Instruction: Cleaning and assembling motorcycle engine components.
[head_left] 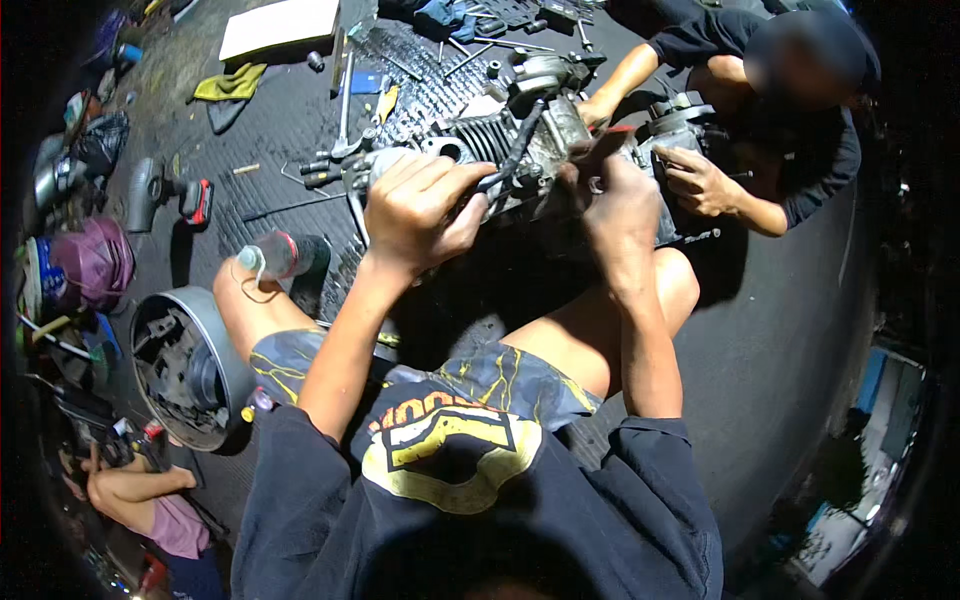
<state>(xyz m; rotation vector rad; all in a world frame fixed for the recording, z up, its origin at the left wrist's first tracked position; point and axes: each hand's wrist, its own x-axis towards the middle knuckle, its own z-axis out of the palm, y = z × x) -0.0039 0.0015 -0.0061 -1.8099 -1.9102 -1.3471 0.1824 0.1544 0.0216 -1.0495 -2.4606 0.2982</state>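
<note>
A greasy metal engine [540,140] with a finned cylinder lies on the dark mat in front of me. My left hand [420,210] is closed at its left side, fingers curled round the end of a black tube-like piece [518,150] that slants over the engine. On the engine's right part, my right hand [622,205] is curled and smeared by motion; a dark blurred shape shows at its fingers, and I cannot make out what it is. Across from me a co-worker's hands [695,182] touch the engine's far and right sides.
A clear bottle [275,255] stands beside my left knee, near a round metal tub [230,350] of dark parts. Farther left lies a cordless power tool [165,195]. Gloves [230,85], a white board [280,30] and several wrenches [470,60] lie beyond. Another person's leg [135,490] shows lower left.
</note>
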